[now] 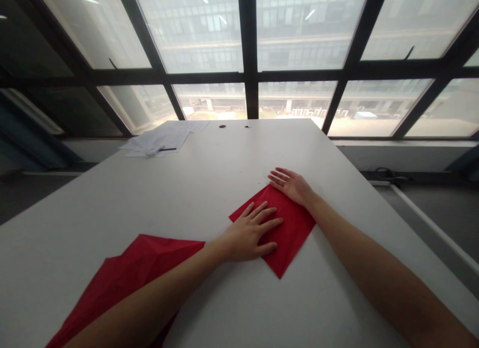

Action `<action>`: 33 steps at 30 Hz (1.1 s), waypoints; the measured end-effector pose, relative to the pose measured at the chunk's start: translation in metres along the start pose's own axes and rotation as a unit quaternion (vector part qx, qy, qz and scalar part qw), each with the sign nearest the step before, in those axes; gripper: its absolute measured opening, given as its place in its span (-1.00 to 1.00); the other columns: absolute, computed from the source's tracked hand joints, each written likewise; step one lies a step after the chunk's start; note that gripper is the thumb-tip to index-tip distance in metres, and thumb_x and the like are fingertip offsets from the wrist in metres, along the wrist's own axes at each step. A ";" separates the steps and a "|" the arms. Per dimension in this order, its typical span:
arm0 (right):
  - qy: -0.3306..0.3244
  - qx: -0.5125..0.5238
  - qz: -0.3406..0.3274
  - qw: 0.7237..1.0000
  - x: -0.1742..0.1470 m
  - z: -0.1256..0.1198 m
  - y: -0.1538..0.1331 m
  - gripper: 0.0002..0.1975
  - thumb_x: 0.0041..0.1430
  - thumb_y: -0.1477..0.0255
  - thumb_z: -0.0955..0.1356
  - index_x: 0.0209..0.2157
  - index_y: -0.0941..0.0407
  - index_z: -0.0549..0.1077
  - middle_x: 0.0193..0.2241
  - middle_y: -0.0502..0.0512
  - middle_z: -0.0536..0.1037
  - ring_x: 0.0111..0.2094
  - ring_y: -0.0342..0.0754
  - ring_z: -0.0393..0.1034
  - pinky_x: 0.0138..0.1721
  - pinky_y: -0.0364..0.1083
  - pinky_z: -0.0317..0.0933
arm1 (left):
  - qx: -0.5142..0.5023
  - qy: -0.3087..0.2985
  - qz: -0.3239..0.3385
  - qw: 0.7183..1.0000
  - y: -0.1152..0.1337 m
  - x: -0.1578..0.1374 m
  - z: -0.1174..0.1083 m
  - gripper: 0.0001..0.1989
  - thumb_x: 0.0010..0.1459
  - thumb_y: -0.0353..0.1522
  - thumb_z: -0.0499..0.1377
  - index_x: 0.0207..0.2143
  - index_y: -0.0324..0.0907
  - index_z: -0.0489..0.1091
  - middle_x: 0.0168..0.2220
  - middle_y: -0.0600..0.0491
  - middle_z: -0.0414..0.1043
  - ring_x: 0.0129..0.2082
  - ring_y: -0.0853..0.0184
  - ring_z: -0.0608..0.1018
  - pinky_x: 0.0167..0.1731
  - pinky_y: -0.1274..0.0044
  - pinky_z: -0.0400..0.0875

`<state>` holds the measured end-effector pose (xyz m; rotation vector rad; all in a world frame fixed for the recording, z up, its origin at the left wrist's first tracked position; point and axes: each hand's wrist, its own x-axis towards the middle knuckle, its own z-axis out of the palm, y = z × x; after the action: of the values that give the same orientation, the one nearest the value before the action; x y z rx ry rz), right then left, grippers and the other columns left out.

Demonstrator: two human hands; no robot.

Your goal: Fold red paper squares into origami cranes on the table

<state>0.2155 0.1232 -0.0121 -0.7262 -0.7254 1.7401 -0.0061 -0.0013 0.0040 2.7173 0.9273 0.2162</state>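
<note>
We have the red square (290,235) on the white table (187,188), just right of the frame's centre. Our left hand (249,233) lies flat on it, fingers spread; our right hand (294,185) is at its upper corner, fingers extended and slightly apart. Another red sheet (127,265) lies lower left, papers (160,138) upper left.

A red, four-cornered sheet (291,234) lay flat on the white counter (202,183), turned diamond-wise, its surface faintly creased.
</note>
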 end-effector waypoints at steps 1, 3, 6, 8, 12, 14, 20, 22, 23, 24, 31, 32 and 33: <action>0.037 0.009 -0.043 0.998 0.003 -0.003 -0.001 -0.83 0.24 0.44 0.27 -0.17 0.05 0.45 -0.09 0.13 0.58 0.02 0.02 0.47 0.11 0.10 0.35 | -0.001 0.000 0.001 1.000 0.000 0.000 0.000 -0.35 0.29 -0.01 0.07 0.37 0.14 0.02 0.42 0.06 -0.05 0.43 0.03 -0.07 0.36 0.05 -0.22; 0.077 0.015 -0.095 0.992 0.008 -0.011 -0.004 -0.84 0.24 0.39 0.25 -0.21 -0.01 0.44 -0.08 0.06 0.57 0.03 -0.03 0.45 0.09 0.06 0.37 | -0.006 0.001 0.001 1.000 0.000 -0.001 -0.001 -0.34 0.28 -0.01 0.08 0.37 0.14 0.03 0.42 0.06 -0.04 0.43 0.01 -0.07 0.36 0.03 -0.20; 0.106 0.003 -0.133 0.986 0.008 -0.021 -0.009 -0.83 0.20 0.33 0.25 -0.23 -0.01 0.44 -0.11 0.04 0.58 -0.06 -0.03 0.48 0.00 0.03 0.42 | -0.019 0.026 0.004 0.999 0.002 -0.001 -0.005 -0.35 0.29 -0.02 0.09 0.36 0.13 0.05 0.41 0.06 0.00 0.42 0.01 -0.01 0.36 0.05 -0.14; 0.121 -0.020 -0.151 0.981 0.004 -0.024 -0.012 -0.83 0.15 0.32 0.27 -0.24 0.00 0.45 -0.18 0.05 0.60 -0.19 -0.03 0.49 -0.11 0.02 0.44 | -0.027 0.079 -0.001 0.997 0.003 -0.001 -0.008 -0.39 0.31 -0.07 0.08 0.35 0.08 0.08 0.38 0.04 0.09 0.39 0.07 0.09 0.36 0.13 -0.04; 0.146 -0.098 -0.200 0.964 -0.004 -0.013 -0.021 -0.85 0.08 0.35 0.30 -0.28 0.02 0.46 -0.32 0.02 0.58 -0.38 -0.09 0.43 -0.24 -0.04 0.40 | -0.030 0.200 -0.063 0.977 -0.001 0.002 -0.008 -0.55 0.37 -0.29 -0.02 0.28 -0.02 0.21 0.23 -0.02 0.31 0.26 0.21 0.32 0.28 0.29 0.21; 0.142 -0.157 -0.224 0.951 -0.011 0.001 -0.023 -0.86 0.06 0.38 0.32 -0.31 0.04 0.48 -0.36 0.02 0.56 -0.41 -0.10 0.40 -0.22 -0.03 0.39 | -0.018 0.193 -0.086 0.977 -0.006 0.002 -0.003 -0.52 0.36 -0.30 0.01 0.31 -0.04 0.17 0.27 -0.02 0.27 0.29 0.21 0.30 0.28 0.30 0.20; 0.030 -0.364 -0.242 0.899 -0.055 0.037 0.015 -0.78 0.07 0.42 0.37 -0.22 0.05 0.58 -0.06 0.16 0.58 0.06 0.11 0.37 0.24 0.15 0.08 | 0.051 0.046 -0.063 0.996 -0.014 0.001 0.007 -0.33 0.34 -0.01 -0.02 0.40 -0.04 -0.02 0.43 -0.09 -0.10 0.44 0.11 -0.05 0.37 0.15 -0.12; -0.046 -0.599 -0.238 0.763 -0.073 0.032 0.031 -0.61 0.19 0.37 0.31 0.05 0.06 0.50 0.24 0.20 0.36 0.30 0.14 0.11 0.34 0.19 -0.16 | 0.059 0.036 -0.072 0.995 -0.014 0.000 0.007 -0.29 0.34 0.03 -0.07 0.41 -0.06 -0.07 0.44 -0.10 -0.15 0.44 0.11 -0.08 0.37 0.14 -0.19; -0.068 -0.674 -0.218 0.702 -0.080 0.026 0.037 -0.53 0.23 0.33 0.29 0.17 0.09 0.41 0.32 0.24 0.24 0.36 0.16 0.00 0.36 0.23 -0.23 | 0.060 0.034 -0.076 0.995 -0.014 0.000 0.007 -0.26 0.33 0.05 -0.08 0.42 -0.08 -0.11 0.44 -0.11 -0.17 0.44 0.10 -0.09 0.37 0.14 -0.20; -0.078 -0.725 -0.195 0.657 -0.086 0.020 0.040 -0.47 0.29 0.29 0.26 0.25 0.12 0.32 0.35 0.26 0.18 0.39 0.16 -0.07 0.36 0.24 -0.25 | 0.058 0.031 -0.078 0.995 -0.014 0.000 0.007 -0.22 0.32 0.07 -0.08 0.43 -0.11 -0.14 0.44 -0.13 -0.19 0.44 0.10 -0.10 0.36 0.14 -0.21; -0.059 -0.817 -0.152 0.554 -0.097 -0.001 0.035 -0.38 0.39 0.13 0.13 0.37 0.09 0.09 0.39 0.24 0.02 0.42 0.20 -0.20 0.34 0.36 -0.36 | 0.057 0.072 -0.122 0.988 -0.025 0.001 0.012 -0.24 0.32 0.08 -0.07 0.39 -0.16 -0.01 0.40 -0.16 -0.01 0.42 0.05 0.00 0.33 0.08 -0.11; -0.063 -0.815 -0.152 0.556 -0.097 -0.001 0.034 -0.38 0.39 0.13 0.12 0.37 0.08 0.09 0.40 0.23 0.02 0.42 0.20 -0.20 0.34 0.35 -0.35 | 0.048 0.105 -0.143 0.983 -0.028 0.002 0.011 -0.32 0.34 0.03 -0.07 0.35 -0.16 0.10 0.37 -0.16 0.10 0.40 0.06 0.10 0.31 0.07 -0.05; -0.071 -0.812 -0.153 0.559 -0.097 0.000 0.033 -0.38 0.39 0.12 0.13 0.37 0.07 0.10 0.40 0.22 0.01 0.42 0.20 -0.20 0.34 0.34 -0.35 | 0.035 0.143 -0.163 0.975 -0.031 0.002 0.010 -0.42 0.37 -0.04 -0.07 0.28 -0.16 0.22 0.31 -0.14 0.22 0.35 0.08 0.20 0.30 0.08 0.02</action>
<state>0.2200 0.0215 -0.0256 -1.4552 -2.4447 0.2918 -0.0201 0.0221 -0.0143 2.5857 1.4688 0.5271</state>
